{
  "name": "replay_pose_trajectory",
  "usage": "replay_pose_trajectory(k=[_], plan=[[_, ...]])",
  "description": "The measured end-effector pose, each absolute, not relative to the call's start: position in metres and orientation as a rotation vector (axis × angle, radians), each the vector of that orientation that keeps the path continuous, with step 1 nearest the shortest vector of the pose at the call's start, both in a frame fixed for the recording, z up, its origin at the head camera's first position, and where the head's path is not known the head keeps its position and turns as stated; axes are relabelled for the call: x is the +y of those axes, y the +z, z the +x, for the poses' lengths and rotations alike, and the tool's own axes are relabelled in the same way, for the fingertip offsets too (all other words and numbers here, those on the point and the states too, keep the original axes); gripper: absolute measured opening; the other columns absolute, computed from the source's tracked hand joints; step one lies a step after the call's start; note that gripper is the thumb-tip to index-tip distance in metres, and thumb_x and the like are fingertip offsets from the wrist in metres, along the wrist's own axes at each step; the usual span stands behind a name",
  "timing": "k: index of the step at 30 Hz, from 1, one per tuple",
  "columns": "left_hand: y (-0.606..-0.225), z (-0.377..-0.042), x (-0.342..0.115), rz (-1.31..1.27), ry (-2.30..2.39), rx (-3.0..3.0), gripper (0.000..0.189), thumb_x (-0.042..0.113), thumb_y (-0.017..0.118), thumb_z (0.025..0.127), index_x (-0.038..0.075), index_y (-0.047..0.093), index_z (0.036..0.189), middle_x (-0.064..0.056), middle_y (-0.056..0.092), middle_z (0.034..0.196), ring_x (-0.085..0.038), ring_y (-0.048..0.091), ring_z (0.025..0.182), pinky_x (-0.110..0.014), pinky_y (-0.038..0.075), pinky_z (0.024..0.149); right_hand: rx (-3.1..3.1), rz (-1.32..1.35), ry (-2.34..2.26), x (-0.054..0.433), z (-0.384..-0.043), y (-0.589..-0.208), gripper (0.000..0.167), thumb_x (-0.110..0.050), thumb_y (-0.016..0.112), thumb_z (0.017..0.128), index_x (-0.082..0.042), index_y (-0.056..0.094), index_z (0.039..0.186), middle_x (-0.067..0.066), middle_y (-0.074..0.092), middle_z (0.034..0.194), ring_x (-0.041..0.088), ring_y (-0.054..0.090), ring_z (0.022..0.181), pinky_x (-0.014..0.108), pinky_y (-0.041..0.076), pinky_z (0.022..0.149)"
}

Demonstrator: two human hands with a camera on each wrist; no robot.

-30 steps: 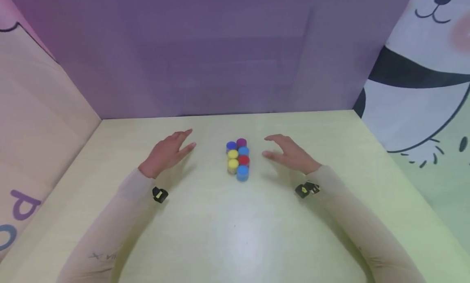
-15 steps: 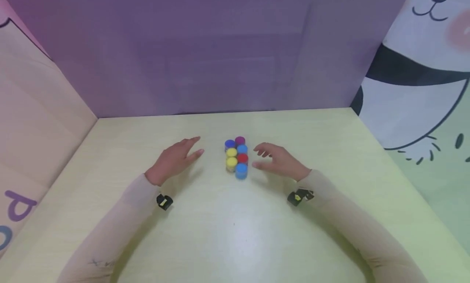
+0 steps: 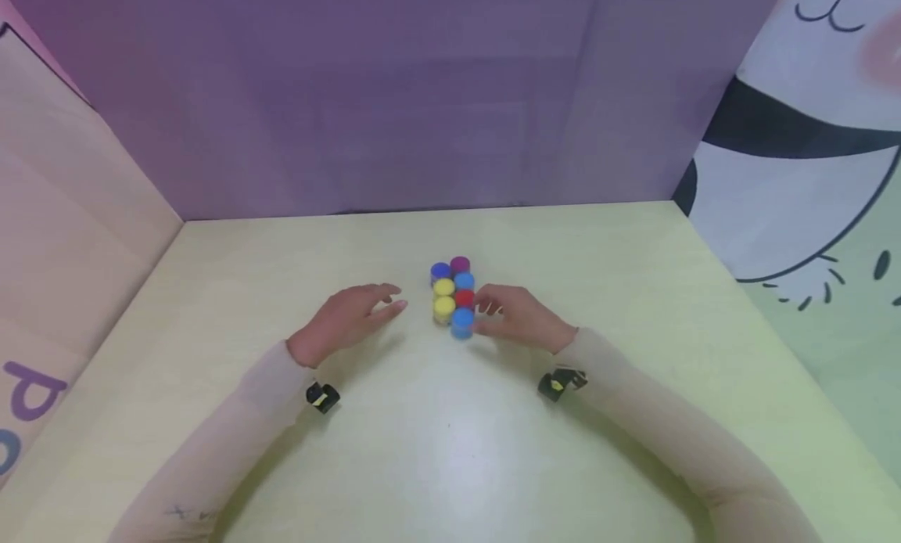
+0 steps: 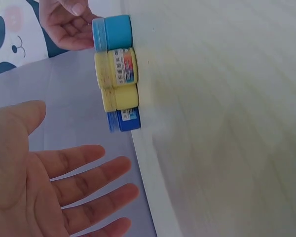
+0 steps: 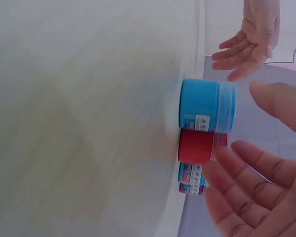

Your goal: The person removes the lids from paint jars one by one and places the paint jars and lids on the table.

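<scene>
Small lidded paint jars stand upright in two touching rows in the head view. The left row has a dark blue jar (image 3: 439, 273) and two yellow jars (image 3: 443, 308); the right row has a magenta jar (image 3: 460, 264), a light blue jar (image 3: 464, 282), a red jar (image 3: 464, 299) and a nearest light blue jar (image 3: 462, 325). My right hand (image 3: 524, 318), fingers loosely bent, is beside the red and nearest light blue jars; whether it touches them I cannot tell. Left of the rows, my left hand (image 3: 345, 320) holds nothing, its fingers relaxed and apart from the yellow jars.
The pale wooden tabletop (image 3: 394, 465) surrounds the jars. A purple panel (image 3: 422, 105) rises along its back edge. Printed walls flank it, with a cartoon animal (image 3: 795, 199) on the right and letters (image 3: 35, 390) on the left. Both wrists carry small black devices (image 3: 322, 397).
Both hands have moved inward and slightly nearer to me. The right hand has come up to the jars, while the left hand has stopped short of them. The jars keep their arrangement.
</scene>
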State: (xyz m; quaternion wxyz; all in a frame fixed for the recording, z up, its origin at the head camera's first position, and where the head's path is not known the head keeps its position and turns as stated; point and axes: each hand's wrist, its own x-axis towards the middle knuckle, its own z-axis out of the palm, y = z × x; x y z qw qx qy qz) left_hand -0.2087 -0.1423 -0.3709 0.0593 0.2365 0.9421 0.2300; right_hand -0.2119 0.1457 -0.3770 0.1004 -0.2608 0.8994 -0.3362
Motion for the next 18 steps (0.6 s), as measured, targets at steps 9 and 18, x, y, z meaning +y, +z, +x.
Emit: replay_pose_trajectory(k=[9,18], plan=[[-0.373,-0.205,-0.134,0.816,0.713,2.809,0.044,0.039,0.050,0.097,0.007,0.058,0.125,-0.007,0.066,0.109,-0.023,0.061,0.098,-0.042,0.048,0.085,2.663,-0.831,-0.945,0.134,-0.214,-0.376,0.030,-0.020,0.072,0.084,-0.006,0.061,0.108,0.005,0.064,0.099,0.021,0.058,0.092,0.032,0.049,0.079],[-0.375,-0.202,-0.125,0.884,0.708,2.779,0.035,0.033,0.057,0.094,0.008,0.064,0.118,-0.002,0.068,0.102,-0.017,0.062,0.092,-0.037,0.049,0.081,2.733,-0.875,-0.856,0.127,-0.213,-0.374,0.034,-0.021,0.076,0.080,-0.005,0.061,0.106,0.003,0.064,0.094,0.021,0.058,0.087,0.029,0.047,0.076]])
